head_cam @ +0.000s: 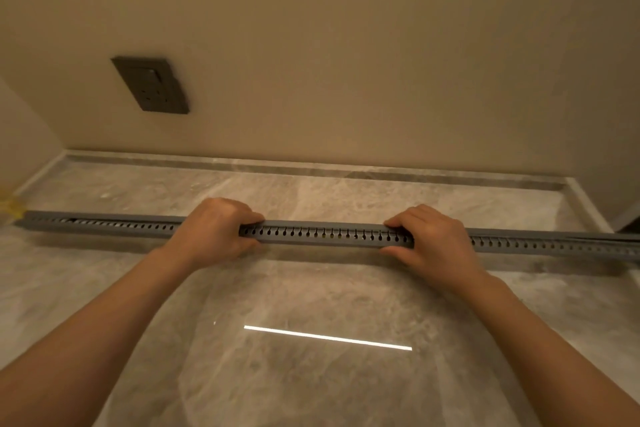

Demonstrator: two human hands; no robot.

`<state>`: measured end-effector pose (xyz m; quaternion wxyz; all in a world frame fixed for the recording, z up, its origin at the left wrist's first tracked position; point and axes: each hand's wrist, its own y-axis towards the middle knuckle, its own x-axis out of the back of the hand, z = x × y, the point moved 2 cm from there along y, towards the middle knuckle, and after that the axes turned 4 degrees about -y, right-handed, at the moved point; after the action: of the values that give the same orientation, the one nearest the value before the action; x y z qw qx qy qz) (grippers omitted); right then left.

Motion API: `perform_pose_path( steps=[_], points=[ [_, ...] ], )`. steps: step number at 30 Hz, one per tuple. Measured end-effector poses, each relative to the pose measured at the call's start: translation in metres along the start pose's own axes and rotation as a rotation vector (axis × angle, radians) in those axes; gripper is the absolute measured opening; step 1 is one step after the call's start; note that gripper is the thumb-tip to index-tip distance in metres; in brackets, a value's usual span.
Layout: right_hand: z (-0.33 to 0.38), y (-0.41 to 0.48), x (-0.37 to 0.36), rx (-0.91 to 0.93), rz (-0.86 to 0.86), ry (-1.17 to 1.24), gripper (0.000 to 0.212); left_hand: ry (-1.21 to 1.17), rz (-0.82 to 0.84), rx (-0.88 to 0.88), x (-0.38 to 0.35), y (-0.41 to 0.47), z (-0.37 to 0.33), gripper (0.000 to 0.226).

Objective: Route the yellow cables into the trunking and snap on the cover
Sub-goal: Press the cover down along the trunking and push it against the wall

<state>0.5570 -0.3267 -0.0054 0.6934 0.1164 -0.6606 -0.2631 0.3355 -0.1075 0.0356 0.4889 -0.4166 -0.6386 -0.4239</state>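
A long grey slotted trunking lies across the marble floor from the left edge to the right edge. A grey cover sits along its top. My left hand grips the trunking left of centre, fingers curled over the top and thumb at the front. My right hand grips it right of centre the same way. Yellow cable shows at the far left end, and bits of yellow show through the slots between my hands.
A beige wall rises behind the trunking, with a dark wall socket at the left. A marble skirting strip runs along the wall's foot. A bright light reflection lies on the glossy floor in front of me.
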Motion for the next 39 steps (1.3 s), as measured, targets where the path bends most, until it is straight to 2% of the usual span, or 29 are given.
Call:
perform_pose_path(
  steps=[4, 10, 14, 18, 39],
  points=[
    [-0.002, 0.002, 0.001, 0.022, 0.017, -0.013, 0.035, 0.041, -0.005, 0.030, -0.006, -0.001, -0.004, 0.044],
    [-0.004, 0.001, 0.002, 0.029, -0.001, -0.012, 0.034, 0.067, -0.025, 0.168, -0.012, 0.006, -0.037, 0.023],
    [-0.002, 0.002, 0.001, 0.036, -0.003, -0.001, 0.033, -0.032, -0.025, 0.119, -0.027, 0.025, -0.083, 0.032],
    [0.004, 0.004, 0.001, 0.045, 0.011, 0.009, 0.033, -0.008, -0.062, 0.093, -0.041, 0.040, -0.115, 0.032],
    [0.009, -0.001, 0.007, -0.022, 0.080, 0.005, 0.033, 0.042, -0.063, -0.087, -0.037, 0.040, -0.103, 0.036]
  ],
)
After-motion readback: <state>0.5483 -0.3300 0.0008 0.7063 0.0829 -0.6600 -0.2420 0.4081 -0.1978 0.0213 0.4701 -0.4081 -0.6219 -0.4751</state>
